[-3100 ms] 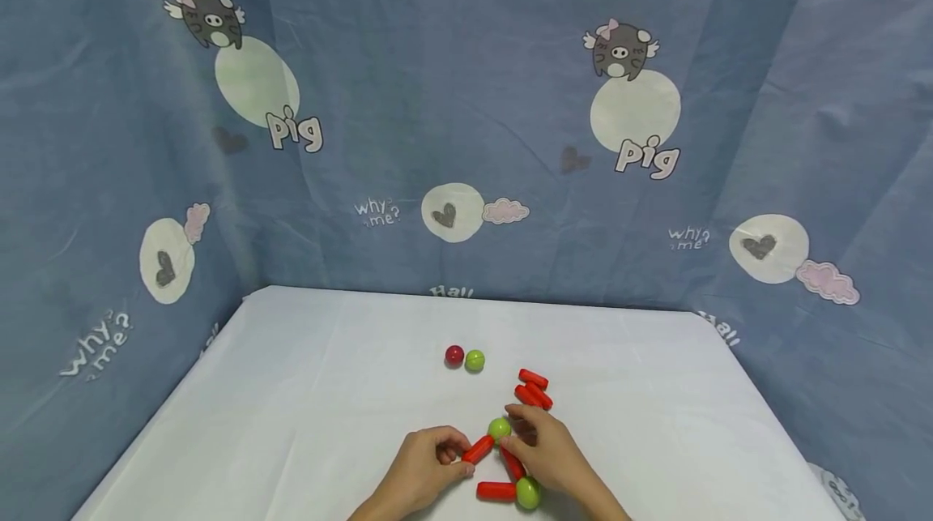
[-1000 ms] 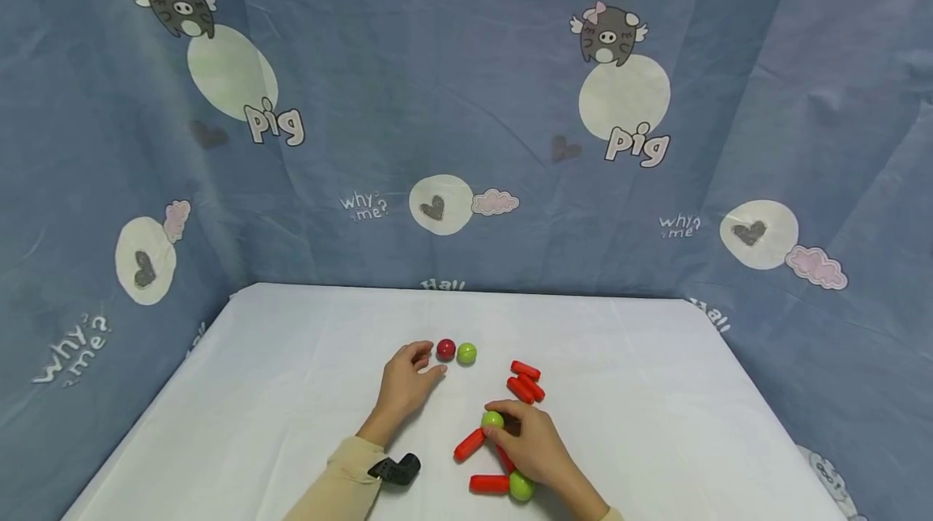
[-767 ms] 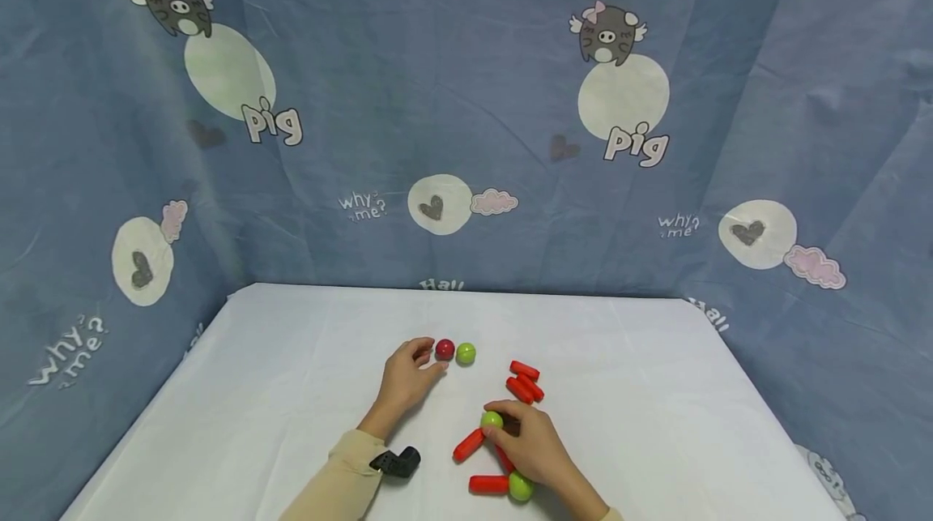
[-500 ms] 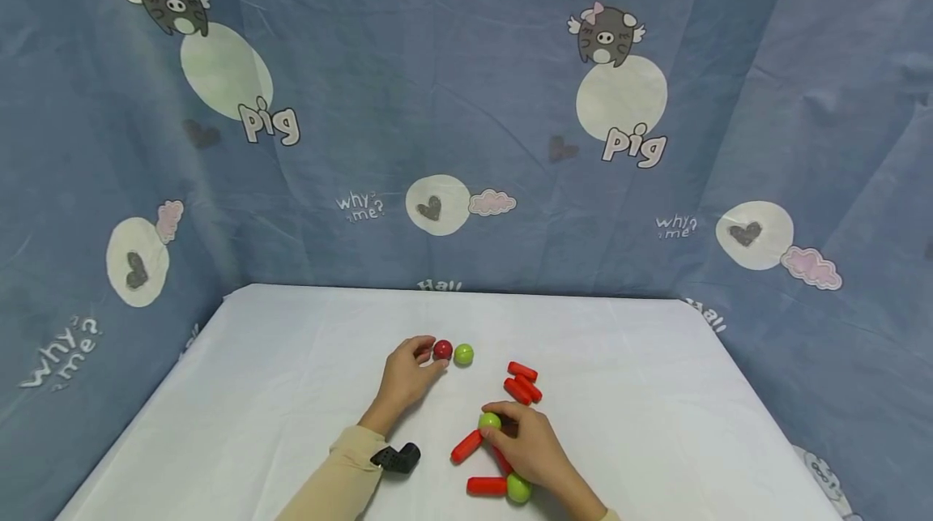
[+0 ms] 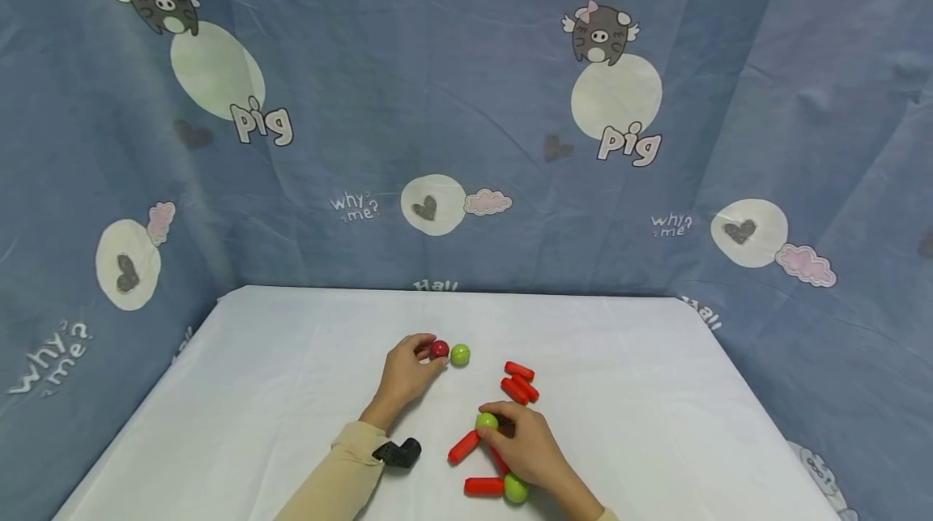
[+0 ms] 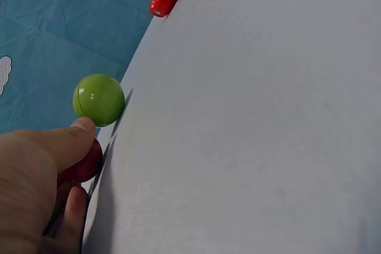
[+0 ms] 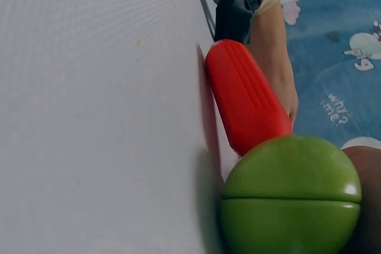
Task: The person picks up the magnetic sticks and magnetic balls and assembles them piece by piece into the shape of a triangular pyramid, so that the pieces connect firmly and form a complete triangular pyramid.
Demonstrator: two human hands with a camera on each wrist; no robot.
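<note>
A small red ball (image 5: 440, 349) sits just below the centre of the head view, pinched between the thumb and fingertips of the left hand (image 5: 405, 375); in the left wrist view the thumb (image 6: 62, 144) covers most of it. A green ball (image 5: 460, 355) lies touching it on its right. Lower and to the right, the right hand (image 5: 526, 446) curls its fingers round a second green ball (image 5: 486, 422), which a red stick (image 5: 464, 446) meets at one end. Under that hand, near the frame's bottom edge, another red stick (image 5: 483, 487) joins a third green ball (image 5: 515, 489). Three loose red sticks (image 5: 520, 382) lie close together above the right hand. All rest on a white surface (image 5: 277, 375) backed by a blue cartoon-print cloth (image 5: 452, 100).
</note>
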